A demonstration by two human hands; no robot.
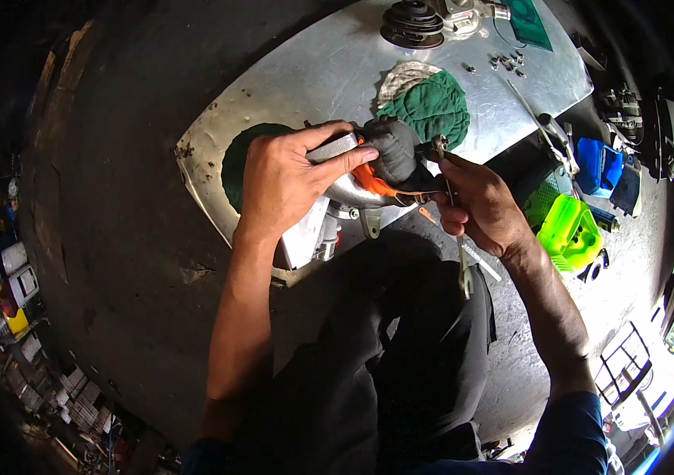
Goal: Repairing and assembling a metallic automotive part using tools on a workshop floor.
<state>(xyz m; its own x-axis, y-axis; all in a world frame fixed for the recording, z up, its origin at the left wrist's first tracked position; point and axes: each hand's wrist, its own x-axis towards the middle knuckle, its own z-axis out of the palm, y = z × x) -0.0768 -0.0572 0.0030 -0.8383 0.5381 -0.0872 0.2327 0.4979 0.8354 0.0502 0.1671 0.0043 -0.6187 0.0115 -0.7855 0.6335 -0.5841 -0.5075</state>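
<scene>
My left hand (pixel 283 176) is wrapped round the upper left side of a rounded metal machine part (pixel 346 190), its thumb pressed on top. The part has a dark grey rounded cover (pixel 392 150) and an orange strip (pixel 372 182) along its near side. In my right hand (pixel 483 202) is a combination wrench (pixel 464 265), held roughly upright in the picture. Its ring end sits by the right side of the dark cover, and its open end points down toward my knee. Whether the ring end touches a bolt I cannot tell.
A shiny metal sheet (pixel 305 79) bears green cloths (pixel 436 107), a black ribbed pulley (pixel 412 24) and several small bolts (pixel 507 63). To the right lie a blue container (pixel 599 166) and a bright green plastic case (pixel 570 233). Cluttered boxes (pixel 20 273) line the far left.
</scene>
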